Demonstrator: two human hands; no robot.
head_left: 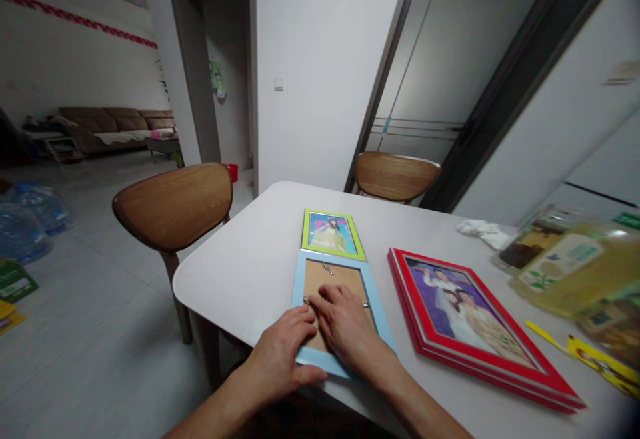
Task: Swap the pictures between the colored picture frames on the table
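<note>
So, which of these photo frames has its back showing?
The blue frame, under the left hand and right hand: its brown backing faces up, while the green frame and top red frame lie picture-side up.

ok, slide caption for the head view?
Left hand and right hand on a face-down blue frame, green frame beyond, red frame to the right.

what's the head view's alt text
A person's left hand and right hand touch a light blue rectangular frame, brown backing up, on a white table; a lime green framed photo lies beyond, a red framed photo to the right.
</note>
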